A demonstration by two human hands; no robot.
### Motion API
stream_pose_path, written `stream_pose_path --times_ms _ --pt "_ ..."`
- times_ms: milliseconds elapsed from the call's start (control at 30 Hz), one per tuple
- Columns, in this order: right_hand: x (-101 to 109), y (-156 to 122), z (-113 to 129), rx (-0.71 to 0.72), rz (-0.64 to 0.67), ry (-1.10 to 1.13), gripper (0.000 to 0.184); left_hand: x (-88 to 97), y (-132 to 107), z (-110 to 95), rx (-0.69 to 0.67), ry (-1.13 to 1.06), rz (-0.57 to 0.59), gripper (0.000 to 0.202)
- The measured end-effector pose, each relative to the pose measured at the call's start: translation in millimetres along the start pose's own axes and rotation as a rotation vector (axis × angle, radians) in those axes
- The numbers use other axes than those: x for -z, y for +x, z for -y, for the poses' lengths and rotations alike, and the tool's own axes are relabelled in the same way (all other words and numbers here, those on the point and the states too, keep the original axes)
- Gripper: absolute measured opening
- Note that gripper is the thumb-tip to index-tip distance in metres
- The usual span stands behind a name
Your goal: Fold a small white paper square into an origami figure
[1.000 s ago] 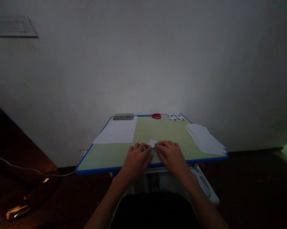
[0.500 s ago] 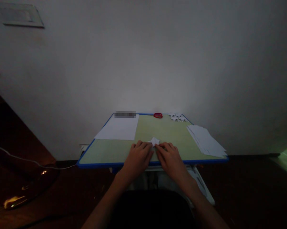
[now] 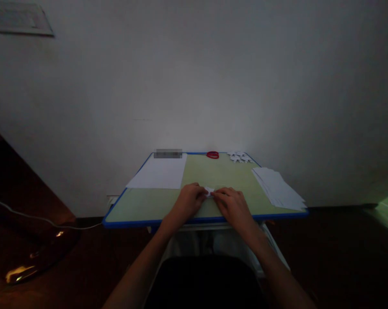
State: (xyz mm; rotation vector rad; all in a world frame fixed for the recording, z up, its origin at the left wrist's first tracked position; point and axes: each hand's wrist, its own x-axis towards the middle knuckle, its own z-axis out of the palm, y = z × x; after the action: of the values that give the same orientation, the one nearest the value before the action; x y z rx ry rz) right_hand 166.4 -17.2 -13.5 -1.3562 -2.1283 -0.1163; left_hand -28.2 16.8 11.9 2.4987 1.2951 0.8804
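Note:
Between my hands, near the front middle of the table, is a small piece of folded white paper (image 3: 209, 191). My left hand (image 3: 191, 198) pinches its left side, with the fingers curled and pressed together. On the right side, the thumb and fingertips of my right hand (image 3: 231, 201) grip the same paper. The fingers cover much of it, so its full folded shape is hidden.
The pale green table (image 3: 197, 171) has a blue edge and stands against a wall. White sheets (image 3: 161, 174) lie at left, a stack of paper (image 3: 277, 189) at right. Red-handled scissors (image 3: 212, 155) and several folded white paper pieces (image 3: 240, 157) are at the back.
The fingers of my left hand have curled in closer around the folded paper. Less of the paper shows now, and its pointed upper part is no longer visible.

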Motion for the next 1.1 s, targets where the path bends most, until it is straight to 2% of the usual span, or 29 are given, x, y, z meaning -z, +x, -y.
stream_pose_path --times_ms 200,367,600,800,967,1100 --pt "1.6 0.9 1.5 0.036 0.023 0.02 0.028 4.2 6.8 0.9 0.042 -0.047 0.008 0.015" --pt "1.0 2.3 0.6 0.044 0.022 0.009 0.033 4.4 5.4 3.8 0.02 -0.045 -0.008 0.016" --pt "0.0 6.4 0.1 0.008 -0.007 0.026 0.019 2.3 -1.6 9.9 -0.033 -0.069 -0.017 0.016" --pt "7.7 15.1 3.9 0.031 -0.071 -0.025 0.012 2.7 -1.8 9.4 -0.064 -0.062 -0.011 0.018" --pt "13.3 22.3 5.8 0.148 0.051 -0.084 0.015 4.1 -3.1 8.9 -0.036 -0.083 -0.017 0.014" --pt "15.3 25.6 6.1 0.188 0.092 -0.159 0.01 3.5 -5.1 10.4 0.014 -0.222 -0.021 0.024"
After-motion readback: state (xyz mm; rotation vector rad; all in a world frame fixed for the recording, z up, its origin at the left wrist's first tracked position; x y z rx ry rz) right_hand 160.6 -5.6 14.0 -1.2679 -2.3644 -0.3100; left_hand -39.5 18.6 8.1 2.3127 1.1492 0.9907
